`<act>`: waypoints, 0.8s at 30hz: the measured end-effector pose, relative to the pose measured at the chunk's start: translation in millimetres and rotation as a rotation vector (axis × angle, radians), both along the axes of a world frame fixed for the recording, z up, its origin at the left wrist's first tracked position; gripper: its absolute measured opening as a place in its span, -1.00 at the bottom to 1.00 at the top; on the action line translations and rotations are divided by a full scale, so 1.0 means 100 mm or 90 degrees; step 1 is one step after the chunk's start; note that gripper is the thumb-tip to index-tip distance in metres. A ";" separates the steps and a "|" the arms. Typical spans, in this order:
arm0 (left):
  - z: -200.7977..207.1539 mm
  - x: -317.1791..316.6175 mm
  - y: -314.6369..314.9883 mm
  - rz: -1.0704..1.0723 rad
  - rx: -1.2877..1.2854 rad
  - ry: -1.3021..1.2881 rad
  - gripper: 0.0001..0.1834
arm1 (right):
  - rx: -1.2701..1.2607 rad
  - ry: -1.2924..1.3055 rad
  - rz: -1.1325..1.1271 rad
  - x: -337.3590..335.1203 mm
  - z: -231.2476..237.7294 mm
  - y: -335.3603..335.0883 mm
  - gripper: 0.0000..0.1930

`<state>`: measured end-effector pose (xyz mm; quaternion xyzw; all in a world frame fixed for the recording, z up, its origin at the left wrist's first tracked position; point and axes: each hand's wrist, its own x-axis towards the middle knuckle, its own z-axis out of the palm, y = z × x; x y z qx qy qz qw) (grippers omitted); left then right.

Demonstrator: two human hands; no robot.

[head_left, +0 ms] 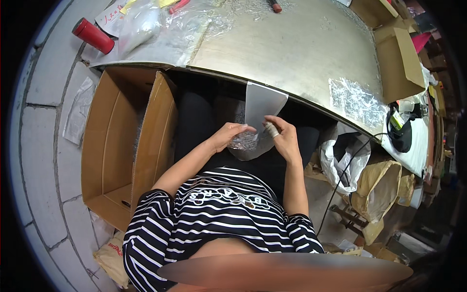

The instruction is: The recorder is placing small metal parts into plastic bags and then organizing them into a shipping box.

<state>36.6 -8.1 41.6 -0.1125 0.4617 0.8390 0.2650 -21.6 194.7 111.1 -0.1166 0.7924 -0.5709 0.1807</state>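
A thin, translucent grey sheet (264, 101) is curved in front of my lap. Its upper end stands against the table edge and its lower part bends round beneath my hands. Crinkled clear film (243, 142) shows in the bend. My left hand (231, 136) is at the left side of the sheet, fingers curled together just above the film; what they pinch is hidden. On the right, my right hand (285, 138) closes around the sheet's right edge, with a pale wrap on one of its digits.
A tall open cardboard box (112, 141) stands at my left. The metal-topped table (292, 44) ahead carries a red cylindrical canister (93, 36), clear plastic bags (141, 29) and film scraps (354, 100). At right are an open carton (400, 63), a white bag (340, 163) and a black cable (343, 177).
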 end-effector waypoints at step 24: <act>0.52 -0.40 -0.57 0.236 -0.205 0.295 -0.76 | 0.633 0.574 -0.238 -1.08 0.57 0.77 -0.33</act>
